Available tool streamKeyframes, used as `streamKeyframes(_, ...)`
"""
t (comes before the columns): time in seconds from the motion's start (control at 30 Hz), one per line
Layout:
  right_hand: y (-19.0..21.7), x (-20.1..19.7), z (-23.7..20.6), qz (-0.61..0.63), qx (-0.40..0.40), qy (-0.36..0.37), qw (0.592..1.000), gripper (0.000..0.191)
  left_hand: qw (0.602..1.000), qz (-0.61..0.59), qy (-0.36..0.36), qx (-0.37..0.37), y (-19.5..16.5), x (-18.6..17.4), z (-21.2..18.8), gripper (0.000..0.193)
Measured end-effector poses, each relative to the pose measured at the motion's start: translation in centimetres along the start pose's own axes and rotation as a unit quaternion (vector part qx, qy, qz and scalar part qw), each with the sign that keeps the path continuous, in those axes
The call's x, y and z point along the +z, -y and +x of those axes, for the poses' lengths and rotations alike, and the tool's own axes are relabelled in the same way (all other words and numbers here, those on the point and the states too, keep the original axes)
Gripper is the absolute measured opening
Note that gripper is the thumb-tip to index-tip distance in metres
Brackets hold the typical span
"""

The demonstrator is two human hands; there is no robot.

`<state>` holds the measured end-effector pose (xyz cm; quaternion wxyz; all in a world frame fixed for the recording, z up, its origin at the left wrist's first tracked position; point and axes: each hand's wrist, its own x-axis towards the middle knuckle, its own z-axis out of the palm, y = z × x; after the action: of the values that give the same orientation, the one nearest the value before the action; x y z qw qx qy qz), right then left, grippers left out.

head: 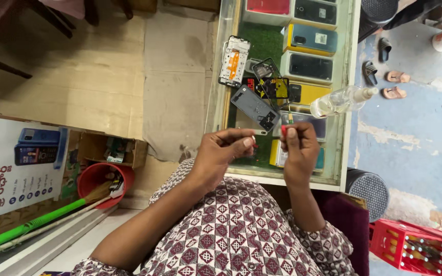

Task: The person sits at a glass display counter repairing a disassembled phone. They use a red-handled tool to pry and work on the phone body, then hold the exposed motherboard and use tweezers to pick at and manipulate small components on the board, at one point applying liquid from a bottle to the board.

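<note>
Glass display counter (348,102) below me carries a grey phone back cover (255,107) and a clear bottle (339,100). My left hand (220,156) and right hand (299,148) are both pinched shut on a small red-handled tool (284,130) above the counter edge. Risk: loose grip, tool falls among parts. Tip hidden.

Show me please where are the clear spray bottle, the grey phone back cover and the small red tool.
clear spray bottle (339,100), head view, middle of its body
grey phone back cover (254,106), head view, centre of panel
small red tool (284,130), head view, red handle tip
</note>
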<state>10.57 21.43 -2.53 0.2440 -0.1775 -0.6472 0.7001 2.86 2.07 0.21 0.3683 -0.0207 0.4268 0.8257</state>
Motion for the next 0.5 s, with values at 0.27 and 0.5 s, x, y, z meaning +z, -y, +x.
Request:
streamKeyframes(0.27,3.1,-0.8,-0.7,-0.041,-0.015,-0.019,0.999,0.011,0.999,-0.025,0.032,0.012,0.8,0.3,-0.8,0.026)
streamKeyframes(0.5,5.5,2.1,-2.8,-0.178,-0.151,0.09,0.968,0.012,0.995,0.094,0.012,0.038,0.4,1.8,-1.9,0.024)
